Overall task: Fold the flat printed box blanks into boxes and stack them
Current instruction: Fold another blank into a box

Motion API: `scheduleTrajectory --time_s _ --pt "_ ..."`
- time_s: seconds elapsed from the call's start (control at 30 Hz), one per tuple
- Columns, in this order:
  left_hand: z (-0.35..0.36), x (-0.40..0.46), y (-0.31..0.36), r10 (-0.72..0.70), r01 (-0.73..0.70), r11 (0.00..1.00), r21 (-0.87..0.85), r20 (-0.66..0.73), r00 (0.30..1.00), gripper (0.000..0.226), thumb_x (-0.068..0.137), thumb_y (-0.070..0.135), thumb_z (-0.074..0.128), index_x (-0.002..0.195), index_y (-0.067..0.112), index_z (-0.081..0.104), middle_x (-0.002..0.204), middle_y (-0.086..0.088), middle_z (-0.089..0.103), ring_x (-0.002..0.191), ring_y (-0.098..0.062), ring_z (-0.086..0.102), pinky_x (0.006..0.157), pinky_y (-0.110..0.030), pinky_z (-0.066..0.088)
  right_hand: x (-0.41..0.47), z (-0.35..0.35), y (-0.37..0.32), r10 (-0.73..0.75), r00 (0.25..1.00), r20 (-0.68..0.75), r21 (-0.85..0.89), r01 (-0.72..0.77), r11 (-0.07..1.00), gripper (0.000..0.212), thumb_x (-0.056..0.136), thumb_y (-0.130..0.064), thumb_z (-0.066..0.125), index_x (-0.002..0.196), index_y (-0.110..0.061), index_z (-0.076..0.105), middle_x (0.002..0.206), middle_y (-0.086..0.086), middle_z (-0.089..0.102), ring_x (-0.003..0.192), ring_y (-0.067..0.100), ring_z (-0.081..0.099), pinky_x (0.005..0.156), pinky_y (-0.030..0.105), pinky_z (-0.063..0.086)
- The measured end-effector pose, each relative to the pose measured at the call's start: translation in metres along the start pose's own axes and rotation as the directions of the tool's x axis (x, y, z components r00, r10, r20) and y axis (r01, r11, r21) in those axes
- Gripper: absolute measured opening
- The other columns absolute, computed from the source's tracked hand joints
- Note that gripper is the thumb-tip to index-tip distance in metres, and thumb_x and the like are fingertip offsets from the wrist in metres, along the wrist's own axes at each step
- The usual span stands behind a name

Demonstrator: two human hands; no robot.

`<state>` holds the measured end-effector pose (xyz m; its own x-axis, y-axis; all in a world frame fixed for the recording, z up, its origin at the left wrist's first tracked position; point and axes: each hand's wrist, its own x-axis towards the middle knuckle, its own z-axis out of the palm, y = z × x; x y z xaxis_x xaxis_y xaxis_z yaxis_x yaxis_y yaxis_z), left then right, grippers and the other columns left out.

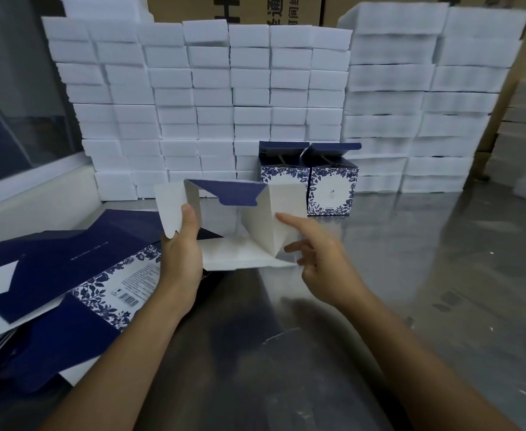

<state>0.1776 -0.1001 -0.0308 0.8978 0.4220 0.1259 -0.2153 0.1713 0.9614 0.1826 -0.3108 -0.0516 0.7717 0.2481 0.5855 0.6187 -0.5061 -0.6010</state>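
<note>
Barcode label [130, 299] on flat blanks [78, 275], text unreadable.

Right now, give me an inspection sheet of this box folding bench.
Surface: shiny metal table.
Job's things: half-opened box held above the table; flat blanks piled at left; two folded boxes standing side by side at the back.
Clutter: nothing seen.
Hands: left hand grips the box's left wall; right hand points a finger at its right panel.
Cables: nothing seen.
Surroundings: white foam blocks stacked behind.
</note>
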Motion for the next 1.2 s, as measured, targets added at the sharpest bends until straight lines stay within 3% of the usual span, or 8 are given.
scheduleTrajectory --time_s 0.1,0.23,0.5,0.7,0.87,0.97,1.03,1.2 --pt "0.001 -0.002 0.003 -0.029 0.028 0.998 -0.05 -0.003 1.0 0.039 0.097 0.055 0.048 0.125 0.03 0.057 0.11 0.011 0.068 0.106 -0.015 0.064 0.086 -0.029 0.054 -0.002 0.008 -0.001 -0.041 0.997 0.072 -0.039 0.044 0.998 0.071 0.085 -0.008 0.076 0.139 -0.043 0.047 0.131 -0.016 0.052 0.1 0.005 0.062 0.083 0.024 0.055" --pt "0.004 -0.005 0.001 -0.017 0.021 0.998 -0.056 0.061 0.998 0.051 0.096 0.057 0.046 0.133 0.023 0.057 0.122 0.0 0.068 0.114 -0.022 0.063 0.102 -0.049 0.048 0.0 0.014 -0.01 -0.064 0.973 -0.223 -0.022 0.061 0.998 0.01 0.094 -0.035 0.062 0.1 -0.028 0.066 0.094 -0.011 0.067 0.081 0.006 0.062 0.068 0.03 0.052" --pt "0.017 -0.027 0.003 0.072 -0.091 0.986 0.143 0.129 0.989 0.101 0.067 0.086 0.023 0.144 0.024 0.046 0.137 -0.001 0.057 0.128 -0.021 0.052 0.111 -0.047 0.039 0.0 0.016 -0.021 0.014 0.836 -0.548 -0.015 -0.027 1.0 0.024 0.091 -0.035 0.068 0.106 -0.018 0.076 0.092 -0.008 0.074 0.069 0.008 0.058 0.067 0.03 0.052" --pt "0.022 -0.032 0.007 0.026 -0.035 0.998 0.061 0.154 0.988 0.072 0.089 0.074 0.03 0.136 0.024 0.054 0.128 -0.003 0.063 0.12 -0.022 0.058 0.105 -0.05 0.044 0.001 0.016 -0.021 0.057 0.817 -0.573 0.016 -0.058 0.998 0.015 0.089 -0.036 0.072 0.099 -0.024 0.072 0.086 -0.016 0.071 0.065 0.003 0.055 0.065 0.023 0.048" --pt "0.025 -0.035 0.002 0.175 -0.198 0.939 0.279 0.106 0.979 0.028 0.104 0.041 0.039 0.077 0.035 0.045 0.076 0.011 0.051 0.062 0.013 0.051 0.064 -0.009 0.041 0.0 0.011 -0.019 0.131 0.79 -0.599 0.076 -0.106 0.991 0.037 0.083 -0.026 0.081 0.085 -0.037 0.046 0.069 -0.014 0.055 0.06 0.011 0.052 0.059 0.034 0.047" --pt "0.025 -0.034 0.001 0.206 -0.216 0.928 0.303 0.066 0.976 0.03 0.105 0.032 0.04 0.075 0.032 0.044 0.076 -0.002 0.055 0.069 -0.002 0.059 0.071 -0.031 0.051 0.0 0.013 -0.02 0.071 0.796 -0.601 0.082 -0.027 0.996 0.027 0.085 -0.014 0.079 0.074 -0.02 0.056 0.068 -0.01 0.059 0.062 0.013 0.057 0.064 0.034 0.052" --pt "0.026 -0.033 0.0 0.194 -0.204 0.952 0.229 0.063 0.979 0.025 0.104 0.029 0.039 0.082 0.024 0.05 0.088 -0.02 0.058 0.085 -0.033 0.063 0.08 -0.058 0.054 0.001 0.019 -0.023 0.075 0.798 -0.598 0.123 -0.002 0.992 0.025 0.084 -0.011 0.08 0.071 -0.013 0.058 0.072 -0.005 0.062 0.067 0.013 0.06 0.068 0.033 0.054" --pt "0.034 -0.04 0.004 0.166 -0.162 0.984 0.073 -0.052 0.985 0.025 0.09 0.042 0.036 0.093 0.028 0.056 0.099 -0.01 0.061 0.092 -0.026 0.061 0.087 -0.06 0.052 0.0 0.031 -0.03 0.217 0.82 -0.53 0.187 -0.137 0.973 0.029 0.085 -0.03 0.079 0.066 -0.025 0.059 0.078 -0.012 0.057 0.073 0.01 0.057 0.066 0.027 0.048"
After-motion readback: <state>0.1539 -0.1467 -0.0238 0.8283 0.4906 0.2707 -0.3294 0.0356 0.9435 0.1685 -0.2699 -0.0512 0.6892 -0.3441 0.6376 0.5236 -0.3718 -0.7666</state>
